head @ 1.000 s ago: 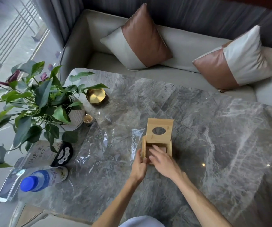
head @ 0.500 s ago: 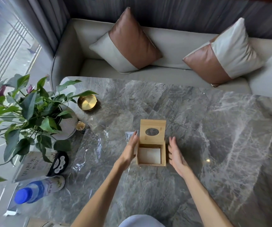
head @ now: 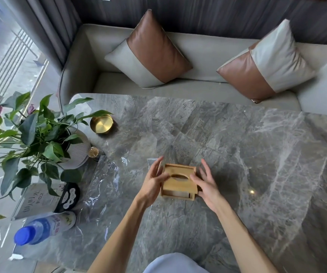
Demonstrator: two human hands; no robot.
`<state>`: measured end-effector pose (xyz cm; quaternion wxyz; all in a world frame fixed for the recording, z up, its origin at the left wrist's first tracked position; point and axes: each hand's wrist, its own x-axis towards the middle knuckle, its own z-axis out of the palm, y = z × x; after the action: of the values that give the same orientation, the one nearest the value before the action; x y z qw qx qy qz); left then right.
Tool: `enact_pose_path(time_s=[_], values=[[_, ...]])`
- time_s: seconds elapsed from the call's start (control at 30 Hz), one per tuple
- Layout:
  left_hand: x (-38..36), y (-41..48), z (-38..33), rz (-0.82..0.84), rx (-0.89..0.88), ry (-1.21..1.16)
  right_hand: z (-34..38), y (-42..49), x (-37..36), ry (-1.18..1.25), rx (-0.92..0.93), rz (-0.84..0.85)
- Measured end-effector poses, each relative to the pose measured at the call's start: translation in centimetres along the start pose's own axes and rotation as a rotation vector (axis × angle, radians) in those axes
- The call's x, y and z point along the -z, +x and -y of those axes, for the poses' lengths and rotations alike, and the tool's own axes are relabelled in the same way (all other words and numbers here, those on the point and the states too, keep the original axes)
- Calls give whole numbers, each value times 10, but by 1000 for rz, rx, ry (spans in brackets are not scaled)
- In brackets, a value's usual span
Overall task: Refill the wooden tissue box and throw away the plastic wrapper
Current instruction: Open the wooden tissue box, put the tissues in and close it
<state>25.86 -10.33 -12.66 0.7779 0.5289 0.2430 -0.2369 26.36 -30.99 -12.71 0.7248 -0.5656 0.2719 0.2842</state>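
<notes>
Wooden tissue box sits on the grey marble table, landmark for everything below. Lid with the oval slot is down over the box, near edge not quite seated; a pale block shows through the gap at the near side.

Left hand is on the box's left side, thumb resting on the lid beside the slot, fingers spread and raised along the left wall. Grip is apart, not clamped on anything. Right hand is on the box's right side, fingertips touching the lid at the slot's right end, the rest of the fingers splayed just off the right wall. Grip also apart, only pressing.

Plastic wrapper lies flat and crumpled on the table to the left of the box, clear film, one edge reaching up to just beside the left hand. Not touched by either hand.

Further left of the box: potted plant in a ribbed white pot, small gold ball-topped object just beside the pot. Brass dish is beyond-left of the box, well apart. Near-left of the box: a sign card, a black object with white buttons touching it, and a water bottle with a blue cap lying on its side.

Beyond the table from the box: sofa with two brown-and-white cushions.
</notes>
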Motion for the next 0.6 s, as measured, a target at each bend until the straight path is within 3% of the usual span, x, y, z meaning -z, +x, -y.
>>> enact_pose_path(time_s=[0.2,0.4,0.6], values=[[0,-11,18,-40,-53,236,-22,2,0,-292,178,-62],[-18,-21,26,-130,-41,355,-41,1,-3,-310,62,-107],[-37,18,-1,-21,-76,432,-7,27,1,-383,82,-191]])
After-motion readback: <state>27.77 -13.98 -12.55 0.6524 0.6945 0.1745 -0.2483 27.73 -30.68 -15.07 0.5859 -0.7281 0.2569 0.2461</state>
